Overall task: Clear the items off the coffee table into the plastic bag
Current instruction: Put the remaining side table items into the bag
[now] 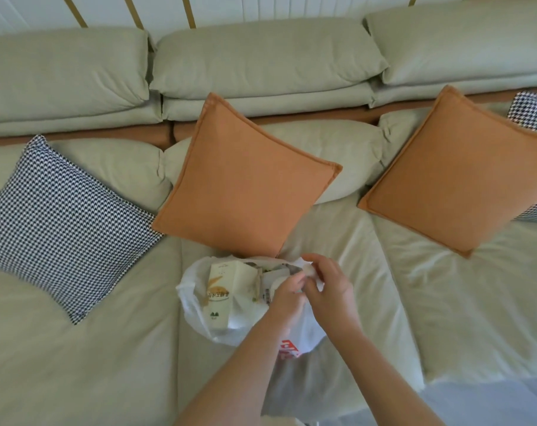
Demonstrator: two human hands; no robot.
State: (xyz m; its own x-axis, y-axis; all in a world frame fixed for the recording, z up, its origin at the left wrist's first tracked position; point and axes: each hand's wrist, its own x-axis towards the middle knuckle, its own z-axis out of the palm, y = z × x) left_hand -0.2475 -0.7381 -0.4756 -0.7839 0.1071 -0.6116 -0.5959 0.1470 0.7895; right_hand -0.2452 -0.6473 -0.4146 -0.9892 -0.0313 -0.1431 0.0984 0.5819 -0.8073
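A black-and-white checked square cushion [58,222] leans at the left end of the pale green fabric sofa [76,364]. Next comes an orange square cushion [245,179], propped against the back.

Just in front of it, near the front edge of the middle seat, sits the thin white plastic bag [196,309]. It looks full. A cream paper carton [221,293] stands inside with small dark marks near its bottom, too blurry to read. Other packets are packed beside it. Red letters [288,352] show low on the bag, but they are cut off and cannot be read.

The left hand [287,295] and the right hand [328,284] meet at the bag's top. Their fingers are curled and pinch the thin plastic there, probably to pull the mouth shut or tie it.

A second orange square cushion [464,170] leans further right. The coffee table is not in view.
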